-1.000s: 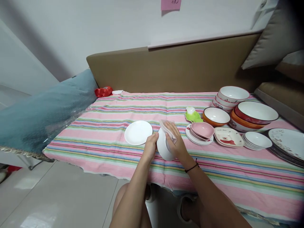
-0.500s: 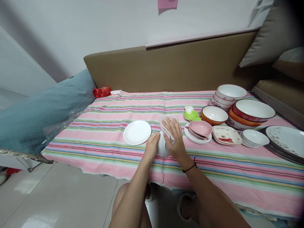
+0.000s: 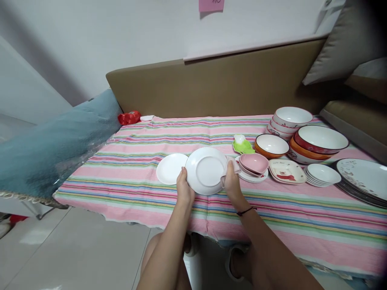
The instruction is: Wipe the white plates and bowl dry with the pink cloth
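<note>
A white plate (image 3: 207, 171) is held up over the striped cloth cover, its underside with the round foot ring facing me. My left hand (image 3: 185, 188) grips its left rim, thumb on top. At the right rim, my right hand (image 3: 232, 183) has a pale pink cloth (image 3: 224, 177) pinched against the plate. Another white plate (image 3: 169, 169) lies flat just left, partly hidden behind the held one. Close to my right hand sit pink bowls (image 3: 254, 163), stacked on small white plates with red marks.
To the right are a green leaf-shaped dish (image 3: 244, 147), square bear plates (image 3: 287, 171), small white bowls (image 3: 323, 175), stacked large bowls (image 3: 321, 139) and dark-edged plates (image 3: 361, 177). A red packet (image 3: 129, 118) lies at the back left. A brown backrest (image 3: 211, 88) stands behind.
The held plate has turned so that its underside faces me. My right hand and the cloth have moved from across the plate to its right rim. The left hand has shifted slightly left.
</note>
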### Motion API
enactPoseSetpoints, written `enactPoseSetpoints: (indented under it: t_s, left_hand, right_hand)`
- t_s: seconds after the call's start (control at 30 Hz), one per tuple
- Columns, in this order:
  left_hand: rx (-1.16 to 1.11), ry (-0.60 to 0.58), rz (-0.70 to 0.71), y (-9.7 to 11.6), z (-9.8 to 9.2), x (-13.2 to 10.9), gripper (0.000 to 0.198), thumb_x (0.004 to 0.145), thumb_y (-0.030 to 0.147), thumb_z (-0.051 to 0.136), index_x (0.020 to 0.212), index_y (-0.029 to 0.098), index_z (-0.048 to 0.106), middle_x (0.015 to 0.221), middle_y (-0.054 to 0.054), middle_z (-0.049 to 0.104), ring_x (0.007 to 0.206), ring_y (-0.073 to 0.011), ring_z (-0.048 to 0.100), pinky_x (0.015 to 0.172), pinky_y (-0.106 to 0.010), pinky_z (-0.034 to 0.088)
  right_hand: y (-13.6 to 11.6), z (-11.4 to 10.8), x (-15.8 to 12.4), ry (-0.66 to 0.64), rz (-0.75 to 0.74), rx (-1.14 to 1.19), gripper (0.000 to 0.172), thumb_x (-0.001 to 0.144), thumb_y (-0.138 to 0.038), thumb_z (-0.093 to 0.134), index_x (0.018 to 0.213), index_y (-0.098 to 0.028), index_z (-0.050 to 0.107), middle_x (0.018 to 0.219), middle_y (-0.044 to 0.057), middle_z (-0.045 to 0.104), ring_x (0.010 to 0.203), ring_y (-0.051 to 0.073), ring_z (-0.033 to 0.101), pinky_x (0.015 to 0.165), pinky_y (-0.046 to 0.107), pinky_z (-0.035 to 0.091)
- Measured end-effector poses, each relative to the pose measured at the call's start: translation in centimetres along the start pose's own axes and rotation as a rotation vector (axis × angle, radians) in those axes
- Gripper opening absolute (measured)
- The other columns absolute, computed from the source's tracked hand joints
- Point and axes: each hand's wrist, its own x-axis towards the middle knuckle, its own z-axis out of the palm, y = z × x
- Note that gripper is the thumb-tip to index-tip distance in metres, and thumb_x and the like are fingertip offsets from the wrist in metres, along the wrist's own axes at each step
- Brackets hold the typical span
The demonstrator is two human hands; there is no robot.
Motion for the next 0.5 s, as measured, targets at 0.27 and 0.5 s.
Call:
enactPoseSetpoints:
  t_s: [0.27,0.5]
  left_hand:
    - [-0.066,-0.092,-0.106,0.3,0.9,0.1,0.023,0.089,0.031,0.064,0.104,0.016,0.072,0.106,-0.009,0.075,0.109,-0.0213,0.067,0.097,-0.030,0.051]
    - [0.282,-0.249,-0.089,1.0,0.3,0.2,0.042,0.074,0.053,0.075,0.092,0.015,0.072,0.088,-0.004,0.072,0.086,-0.0203,0.065,0.076,-0.027,0.051]
  right_hand:
    - [0.7,0.4,-0.3,0.100,0.202,0.189,0.042,0.090,-0.054,0.047,0.108,-0.021,0.065,0.107,0.003,0.073,0.109,0.019,0.066,0.086,0.031,0.058]
    - [-1.6,-1.5,1.1,0.129,-0.160,-0.118,0.052,0.088,-0.061,0.047,0.104,-0.015,0.065,0.107,0.009,0.071,0.107,0.027,0.063,0.089,0.037,0.051]
